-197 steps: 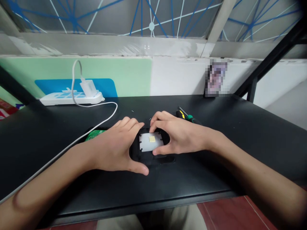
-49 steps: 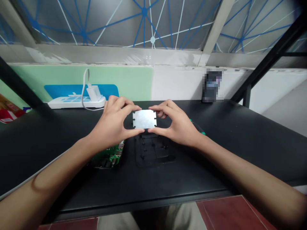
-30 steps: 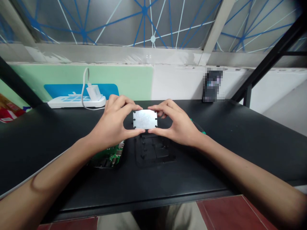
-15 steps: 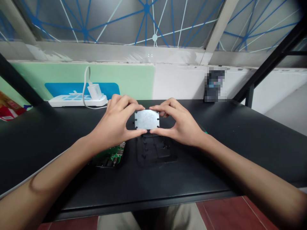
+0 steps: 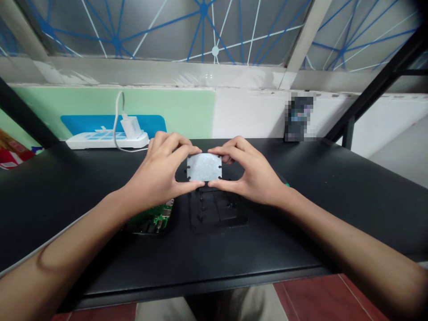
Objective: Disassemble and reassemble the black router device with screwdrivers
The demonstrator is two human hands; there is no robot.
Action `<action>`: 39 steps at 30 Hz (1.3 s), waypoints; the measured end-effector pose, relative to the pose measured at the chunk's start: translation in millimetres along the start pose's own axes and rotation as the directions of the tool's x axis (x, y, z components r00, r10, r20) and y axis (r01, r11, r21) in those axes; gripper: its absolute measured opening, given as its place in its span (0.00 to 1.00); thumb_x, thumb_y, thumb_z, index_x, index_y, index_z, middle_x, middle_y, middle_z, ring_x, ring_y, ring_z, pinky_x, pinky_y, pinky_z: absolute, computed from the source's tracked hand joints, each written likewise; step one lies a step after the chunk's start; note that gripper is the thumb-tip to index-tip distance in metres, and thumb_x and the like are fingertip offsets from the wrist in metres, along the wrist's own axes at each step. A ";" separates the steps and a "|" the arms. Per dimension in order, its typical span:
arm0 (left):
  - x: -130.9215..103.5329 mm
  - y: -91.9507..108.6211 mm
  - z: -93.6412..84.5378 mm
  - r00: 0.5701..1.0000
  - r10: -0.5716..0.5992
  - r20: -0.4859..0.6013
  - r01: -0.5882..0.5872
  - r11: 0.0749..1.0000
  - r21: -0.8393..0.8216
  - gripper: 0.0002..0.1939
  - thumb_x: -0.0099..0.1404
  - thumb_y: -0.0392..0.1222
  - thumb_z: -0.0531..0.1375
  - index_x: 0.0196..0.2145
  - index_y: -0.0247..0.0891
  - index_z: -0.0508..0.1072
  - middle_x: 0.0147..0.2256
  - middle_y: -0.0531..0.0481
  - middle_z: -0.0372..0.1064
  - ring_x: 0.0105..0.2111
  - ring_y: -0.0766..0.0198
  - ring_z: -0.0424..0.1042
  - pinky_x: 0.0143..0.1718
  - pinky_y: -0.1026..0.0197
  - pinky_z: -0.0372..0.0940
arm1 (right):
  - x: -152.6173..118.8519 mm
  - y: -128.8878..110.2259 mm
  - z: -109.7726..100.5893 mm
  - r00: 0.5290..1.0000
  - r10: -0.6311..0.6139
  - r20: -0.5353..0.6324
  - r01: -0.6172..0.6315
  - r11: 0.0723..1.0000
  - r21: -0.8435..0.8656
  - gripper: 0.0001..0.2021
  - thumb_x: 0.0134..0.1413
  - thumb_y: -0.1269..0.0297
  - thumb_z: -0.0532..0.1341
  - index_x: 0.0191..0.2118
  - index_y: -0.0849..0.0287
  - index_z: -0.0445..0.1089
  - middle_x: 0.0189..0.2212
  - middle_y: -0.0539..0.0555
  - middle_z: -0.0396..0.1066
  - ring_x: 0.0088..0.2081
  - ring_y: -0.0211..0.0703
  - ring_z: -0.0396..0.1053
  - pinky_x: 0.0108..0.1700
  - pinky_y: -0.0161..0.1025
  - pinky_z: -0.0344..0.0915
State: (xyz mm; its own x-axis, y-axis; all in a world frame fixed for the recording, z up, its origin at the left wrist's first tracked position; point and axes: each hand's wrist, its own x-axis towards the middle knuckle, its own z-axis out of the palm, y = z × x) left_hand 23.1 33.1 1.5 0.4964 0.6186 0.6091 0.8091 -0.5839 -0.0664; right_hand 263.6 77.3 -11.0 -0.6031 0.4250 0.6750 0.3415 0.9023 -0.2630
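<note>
A small silvery metal plate [image 5: 204,167] with notches along its short sides is held up above the table, its flat face toward me. My left hand [image 5: 166,166] pinches its left part between thumb below and fingers above. On the other side, my right hand [image 5: 243,169] grips the right part in the same way. Beneath the plate, a black plastic cover [image 5: 219,211] with raised posts lies on the table. A green circuit board [image 5: 160,218] in a dark casing sits under my left forearm, partly hidden by it.
A white power strip [image 5: 107,141] with a charger [image 5: 130,127] plugged in stands at the back left of the black table [image 5: 214,254]. At the back right a dark pixelated object [image 5: 298,119] leans against the wall. Red packaging [image 5: 15,154] shows at the far left.
The plate and both hands stay almost where they were, with the same hold. The view has shifted very slightly.
</note>
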 end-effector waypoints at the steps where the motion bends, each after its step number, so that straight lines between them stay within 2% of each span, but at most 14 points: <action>1: 0.0 0.0 0.0 1.000 0.005 -0.002 -0.005 1.000 0.005 0.25 0.60 0.49 0.70 0.52 0.39 0.71 0.46 0.42 0.67 0.48 0.44 0.63 0.51 0.43 0.61 | 0.2 -0.4 -0.1 1.000 -0.002 -0.001 0.002 1.000 -0.001 0.27 0.52 0.57 0.72 0.56 0.62 0.70 0.41 0.56 0.66 0.41 0.43 0.68 0.45 0.43 0.72; 7: 0.3 0.4 0.3 1.000 0.016 0.001 -0.016 1.000 0.016 0.25 0.60 0.50 0.70 0.51 0.40 0.71 0.46 0.43 0.67 0.47 0.45 0.63 0.50 0.43 0.62 | 0.2 -4.3 -1.2 1.000 -0.003 0.014 0.003 1.000 -0.025 0.26 0.52 0.58 0.71 0.54 0.61 0.70 0.42 0.55 0.67 0.42 0.43 0.68 0.45 0.44 0.72; 11: 0.6 3.9 -0.5 0.999 0.040 0.017 -0.041 0.999 0.032 0.24 0.60 0.49 0.69 0.51 0.39 0.72 0.48 0.42 0.67 0.48 0.44 0.62 0.51 0.41 0.61 | -0.3 -10.1 -1.8 0.999 -0.010 0.034 0.011 0.999 -0.046 0.27 0.52 0.54 0.70 0.55 0.58 0.68 0.44 0.57 0.67 0.43 0.45 0.69 0.44 0.45 0.74; 19: 1.4 10.9 -2.0 0.998 0.054 0.011 -0.054 0.998 0.015 0.23 0.59 0.49 0.70 0.48 0.36 0.73 0.48 0.40 0.68 0.47 0.44 0.63 0.50 0.42 0.62 | -0.1 -15.5 -0.3 0.997 -0.075 0.015 0.075 0.997 -0.002 0.27 0.54 0.53 0.69 0.57 0.55 0.67 0.46 0.58 0.68 0.43 0.47 0.69 0.43 0.46 0.75; 22: 1.8 10.4 -2.2 1.000 0.027 0.004 -0.027 1.000 -0.008 0.23 0.58 0.50 0.71 0.48 0.39 0.74 0.47 0.42 0.68 0.46 0.45 0.63 0.50 0.42 0.62 | 0.0 -15.7 0.0 0.997 -0.080 0.012 0.080 0.997 0.006 0.27 0.55 0.53 0.69 0.58 0.54 0.66 0.46 0.57 0.67 0.43 0.46 0.69 0.43 0.46 0.75; 28: 2.9 7.2 -7.5 0.985 -0.170 -0.040 0.158 0.966 -0.205 0.26 0.58 0.57 0.71 0.52 0.49 0.75 0.46 0.47 0.69 0.49 0.46 0.66 0.52 0.43 0.64 | 0.5 -15.1 3.5 0.996 -0.025 -0.084 0.031 0.997 0.070 0.39 0.48 0.43 0.70 0.63 0.53 0.60 0.46 0.57 0.65 0.44 0.47 0.67 0.46 0.50 0.74; 32: 3.8 6.0 -9.2 0.957 -0.279 -0.074 0.222 0.876 -0.429 0.29 0.58 0.64 0.69 0.52 0.50 0.75 0.49 0.48 0.72 0.51 0.47 0.69 0.54 0.42 0.64 | -0.8 -14.6 9.1 0.998 0.050 -0.029 -0.047 0.994 0.102 0.43 0.45 0.41 0.71 0.63 0.55 0.60 0.47 0.58 0.65 0.42 0.47 0.68 0.47 0.52 0.73; 36: 3.8 8.3 -7.9 0.962 -0.267 -0.059 0.192 0.812 -0.551 0.30 0.57 0.63 0.71 0.53 0.49 0.74 0.51 0.47 0.71 0.52 0.48 0.69 0.56 0.42 0.63 | -1.2 -17.2 14.3 0.997 0.069 -0.026 -0.065 0.986 0.156 0.44 0.42 0.43 0.73 0.63 0.57 0.61 0.45 0.58 0.66 0.41 0.46 0.67 0.46 0.51 0.73; 39: 3.2 11.7 -7.2 0.972 -0.233 -0.037 0.169 0.797 -0.580 0.29 0.58 0.62 0.71 0.53 0.50 0.74 0.50 0.47 0.70 0.52 0.48 0.69 0.57 0.40 0.62 | 0.2 -20.7 15.9 0.996 0.075 -0.041 -0.066 0.980 0.188 0.40 0.43 0.46 0.74 0.60 0.55 0.64 0.42 0.55 0.67 0.40 0.45 0.65 0.44 0.50 0.73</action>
State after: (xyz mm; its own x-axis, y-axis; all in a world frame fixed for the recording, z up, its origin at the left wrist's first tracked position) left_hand 31.9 24.5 8.3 0.2825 0.7177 0.6365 0.5464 -0.6658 0.5082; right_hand 244.9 59.9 -16.4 -0.5458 0.4883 0.6810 0.2393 0.8697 -0.4318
